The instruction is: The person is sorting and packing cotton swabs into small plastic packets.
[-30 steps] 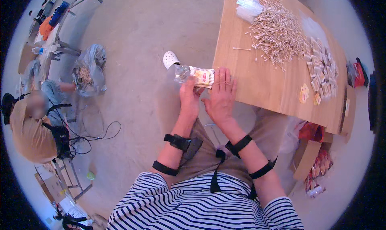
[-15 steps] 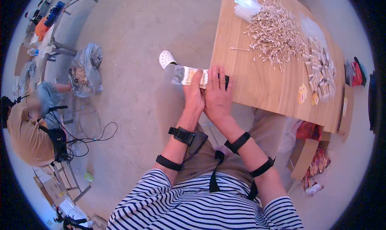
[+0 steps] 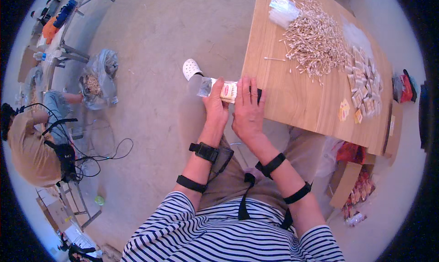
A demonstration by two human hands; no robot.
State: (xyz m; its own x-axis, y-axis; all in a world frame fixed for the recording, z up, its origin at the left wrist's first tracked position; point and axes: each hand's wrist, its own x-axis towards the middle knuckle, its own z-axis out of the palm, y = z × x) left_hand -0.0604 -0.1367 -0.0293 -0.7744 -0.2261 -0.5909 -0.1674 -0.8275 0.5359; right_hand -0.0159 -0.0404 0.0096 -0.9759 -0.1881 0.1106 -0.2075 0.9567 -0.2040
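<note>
The left hand (image 3: 215,110) is closed around the swab pack (image 3: 228,91), thumb on top; the right hand (image 3: 248,118), fingers straight, touches the pack's right end. The pack is just off the bench (image 3: 292,102), by its near left corner. Packets (image 3: 365,83) lie along the right edge; loose swabs (image 3: 315,42) pile farther back

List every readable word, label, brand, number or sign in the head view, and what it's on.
None legible.
Cotton swab packet in the left hand: small red mark on its printed label, too small to read.
Yellow-and-white cards on the wooden table: print too small to read.
Piled swab packets: any label print too small and blurred.
</note>
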